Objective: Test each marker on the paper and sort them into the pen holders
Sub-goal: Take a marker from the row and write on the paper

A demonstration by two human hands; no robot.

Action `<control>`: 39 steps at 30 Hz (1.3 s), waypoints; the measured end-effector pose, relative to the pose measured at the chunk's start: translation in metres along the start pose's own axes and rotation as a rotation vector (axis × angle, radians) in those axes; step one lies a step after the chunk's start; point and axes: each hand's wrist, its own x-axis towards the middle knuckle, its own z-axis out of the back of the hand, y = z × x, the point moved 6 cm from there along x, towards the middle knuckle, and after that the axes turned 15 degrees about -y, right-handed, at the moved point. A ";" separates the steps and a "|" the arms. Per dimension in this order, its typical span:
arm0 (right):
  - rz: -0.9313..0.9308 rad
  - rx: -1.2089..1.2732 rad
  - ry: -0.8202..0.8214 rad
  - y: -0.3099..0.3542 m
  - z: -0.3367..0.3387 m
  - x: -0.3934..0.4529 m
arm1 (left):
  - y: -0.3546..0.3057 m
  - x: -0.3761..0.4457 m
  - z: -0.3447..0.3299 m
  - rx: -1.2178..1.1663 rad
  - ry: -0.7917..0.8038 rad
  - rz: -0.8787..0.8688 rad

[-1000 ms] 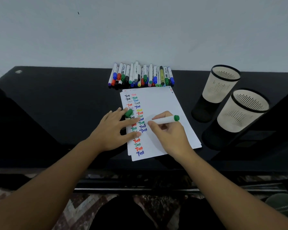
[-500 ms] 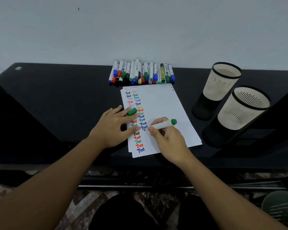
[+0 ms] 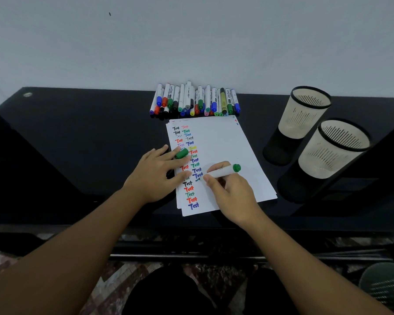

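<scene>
White paper [image 3: 221,142] lies on the black table, with two columns of coloured "Test" words down its left side. My right hand [image 3: 231,189] grips a white marker with a green end [image 3: 223,171], its tip touching the paper below the last blue word. My left hand [image 3: 156,173] lies flat on the paper's left edge and pinches the green cap [image 3: 181,153] between its fingers. A row of several capped markers [image 3: 195,101] lies behind the paper against the wall. Two beige mesh pen holders [image 3: 305,110] [image 3: 334,151] stand at the right, and I see nothing in them.
The black glossy table [image 3: 89,137] reaches the white wall. A dark raised edge [image 3: 373,178] runs along the table's right side, next to the holders. Patterned floor and a green mesh object [image 3: 384,287] show below the front edge.
My right hand has shifted the marker slightly, and its tip has come down onto the paper under the blue word. My left hand keeps its place with the cap.
</scene>
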 end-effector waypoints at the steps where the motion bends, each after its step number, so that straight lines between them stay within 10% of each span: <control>1: -0.005 -0.001 -0.003 -0.001 0.000 0.000 | 0.000 0.000 0.000 0.000 0.000 0.001; 39: -0.021 0.015 -0.011 0.006 0.007 -0.003 | 0.002 0.001 -0.002 0.005 -0.007 0.008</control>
